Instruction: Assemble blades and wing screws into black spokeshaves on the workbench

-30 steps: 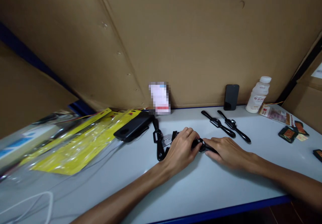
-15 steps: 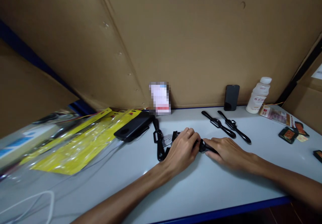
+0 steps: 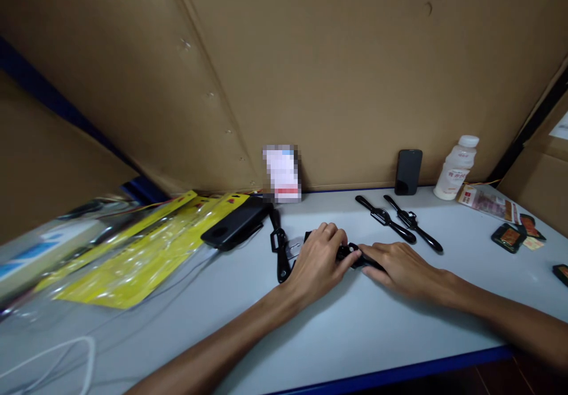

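A black spokeshave [image 3: 354, 248] lies low over the table between my two hands. My left hand [image 3: 323, 255] is closed over its middle, with the thumb against the body; the fingers hide much of the tool. On its right handle, my right hand [image 3: 393, 265] is closed. Just left of my left hand lies another black spokeshave body [image 3: 280, 247], and a flat metal blade with a slot [image 3: 294, 246] is partly covered by that hand. Two more black spokeshaves, one [image 3: 385, 219] beside the other [image 3: 413, 223], rest side by side farther back on the right.
Yellow clear-fronted packages [image 3: 128, 277] and a black phone-like device [image 3: 237, 222] with a cable cover the left. Against the cardboard wall stand a blurred lit screen [image 3: 284, 173], a dark phone [image 3: 408, 172] and a white-capped bottle [image 3: 457, 167]. Small snack packs [image 3: 509, 238] lie at right.
My left hand's fingers and thumb have shifted on the spokeshave, the thumb now stretching right along its body, and more of the tool's middle shows. My right hand has stayed in place.
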`<state>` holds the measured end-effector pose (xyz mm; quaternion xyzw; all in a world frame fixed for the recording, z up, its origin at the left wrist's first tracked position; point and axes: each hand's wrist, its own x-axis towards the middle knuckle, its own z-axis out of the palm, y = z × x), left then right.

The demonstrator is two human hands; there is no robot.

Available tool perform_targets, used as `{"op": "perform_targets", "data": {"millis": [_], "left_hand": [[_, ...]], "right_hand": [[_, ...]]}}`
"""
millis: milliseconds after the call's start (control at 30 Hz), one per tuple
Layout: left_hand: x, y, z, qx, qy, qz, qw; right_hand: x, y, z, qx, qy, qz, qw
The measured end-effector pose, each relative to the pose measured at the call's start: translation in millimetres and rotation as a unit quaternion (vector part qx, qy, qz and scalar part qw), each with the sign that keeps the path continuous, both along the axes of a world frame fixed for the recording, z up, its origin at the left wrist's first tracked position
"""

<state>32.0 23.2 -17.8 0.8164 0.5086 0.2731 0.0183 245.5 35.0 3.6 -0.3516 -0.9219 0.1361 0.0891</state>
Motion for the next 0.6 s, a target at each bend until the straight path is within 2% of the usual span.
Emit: {"op": "perform_targets", "data": {"millis": [200,467,600], "left_hand": [[3.6,-0.5,-1.5,-0.001,0.006,-0.007,1.000],[-4.5,2.8,-3.2,0.009,-0.052,-0.120,0.991],[-10.1,6.8,-0.9,-0.002,-0.097,-0.119,0.988]], "right_hand": [[0.5,0.9,-2.0,-0.003,0.012,0.005,1.000],[-0.5,1.0,-1.0,-0.006,0.004,0.006,1.000],[-0.5,0.2,0.4,-0.005,-0.005,0.005,1.000]]}}
